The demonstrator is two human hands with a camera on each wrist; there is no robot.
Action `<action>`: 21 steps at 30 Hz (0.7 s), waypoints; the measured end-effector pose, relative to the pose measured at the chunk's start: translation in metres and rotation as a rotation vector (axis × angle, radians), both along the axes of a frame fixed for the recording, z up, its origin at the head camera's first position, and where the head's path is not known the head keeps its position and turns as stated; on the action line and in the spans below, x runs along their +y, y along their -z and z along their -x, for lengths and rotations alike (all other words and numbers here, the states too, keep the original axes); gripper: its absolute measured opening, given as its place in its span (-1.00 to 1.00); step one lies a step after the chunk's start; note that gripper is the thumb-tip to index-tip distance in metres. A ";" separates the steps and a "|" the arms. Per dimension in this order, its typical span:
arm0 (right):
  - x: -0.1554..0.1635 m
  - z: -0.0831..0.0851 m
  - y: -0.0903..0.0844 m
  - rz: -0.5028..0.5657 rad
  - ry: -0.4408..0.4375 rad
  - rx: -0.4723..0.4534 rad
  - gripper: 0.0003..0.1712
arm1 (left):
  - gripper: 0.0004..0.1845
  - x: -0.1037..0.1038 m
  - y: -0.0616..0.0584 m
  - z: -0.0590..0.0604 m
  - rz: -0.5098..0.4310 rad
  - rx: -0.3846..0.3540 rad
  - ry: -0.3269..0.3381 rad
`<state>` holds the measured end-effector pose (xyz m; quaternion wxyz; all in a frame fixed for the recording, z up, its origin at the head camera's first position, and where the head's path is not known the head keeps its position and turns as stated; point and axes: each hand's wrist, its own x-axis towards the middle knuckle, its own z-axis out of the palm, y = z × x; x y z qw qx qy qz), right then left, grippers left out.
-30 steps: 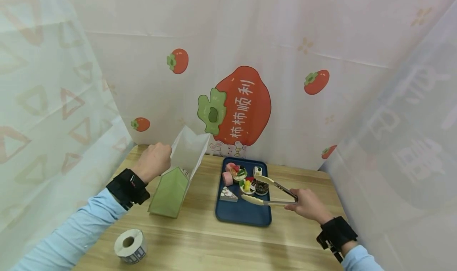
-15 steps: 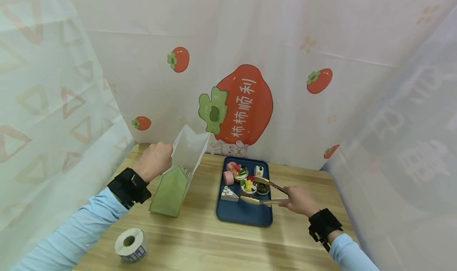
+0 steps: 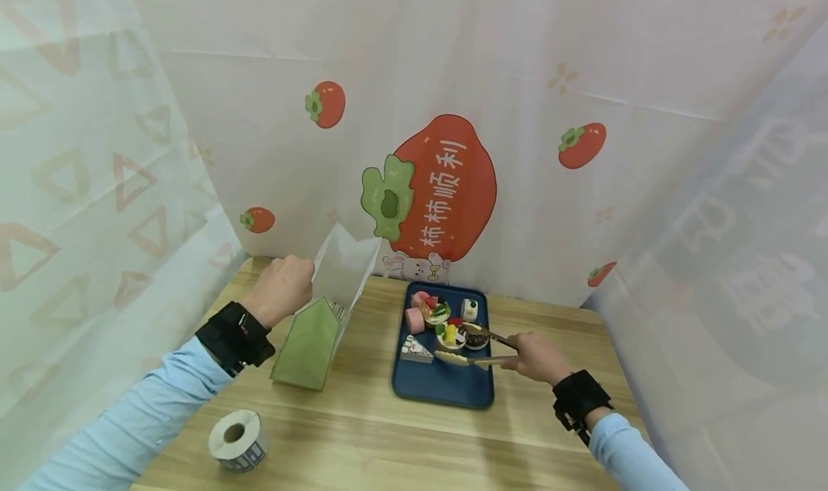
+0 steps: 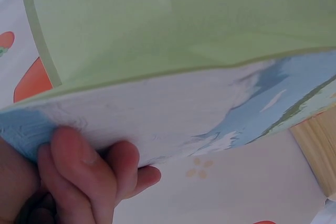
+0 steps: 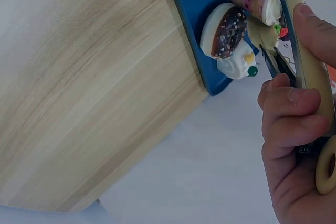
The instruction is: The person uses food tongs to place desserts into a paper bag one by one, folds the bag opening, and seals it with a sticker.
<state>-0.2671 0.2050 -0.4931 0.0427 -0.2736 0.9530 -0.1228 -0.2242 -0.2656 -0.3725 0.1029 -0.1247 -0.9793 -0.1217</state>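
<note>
A green paper bag (image 3: 313, 333), standing left of centre in the head view, is being held open at its top edge by the left hand (image 3: 279, 290), fingers (image 4: 92, 169) curled and pinching the paper. Tongs (image 3: 475, 345) are being gripped by the right hand (image 3: 535, 356), lower right of centre, fingers wrapped round the handles; the tips are being held slightly apart over small cakes on the blue tray (image 3: 440, 387), around a cake topped with yellow (image 3: 449, 335), contact not clear. A chocolate doughnut (image 5: 227, 31) is lying near the tray's edge in the right wrist view. A roll of labels (image 3: 236, 441) is sitting at the lower left on the wooden table (image 3: 362, 441).
</note>
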 end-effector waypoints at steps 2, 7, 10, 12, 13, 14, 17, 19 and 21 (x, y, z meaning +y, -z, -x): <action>0.000 0.001 0.001 -0.005 -0.003 -0.001 -0.76 | -0.69 0.000 0.001 0.000 -0.007 -0.001 0.004; 0.002 0.004 0.002 0.037 0.017 -0.049 -0.76 | -0.67 0.000 0.002 -0.001 -0.013 0.003 0.009; 0.004 0.005 0.003 0.072 0.018 -0.079 -0.78 | -0.66 0.000 0.002 -0.001 -0.006 0.010 0.013; 0.006 0.005 0.003 0.096 0.029 -0.103 -0.81 | -0.66 0.000 0.001 -0.001 -0.004 0.012 0.013; 0.007 0.006 0.003 0.109 0.035 -0.115 -0.82 | -0.66 -0.001 0.001 -0.001 -0.005 0.013 0.014; 0.008 0.006 0.003 0.121 0.040 -0.126 -0.84 | -0.65 -0.001 0.001 -0.001 -0.005 0.014 0.016; 0.011 0.005 0.000 0.149 0.051 -0.144 -0.86 | -0.65 -0.001 0.000 -0.002 -0.012 0.002 0.011; 0.012 0.003 -0.003 0.168 0.045 -0.146 -0.86 | -0.65 -0.001 -0.001 -0.001 -0.016 -0.012 0.006; 0.014 0.001 -0.005 0.181 0.036 -0.137 -0.85 | -0.66 -0.001 -0.001 -0.001 -0.016 -0.023 -0.002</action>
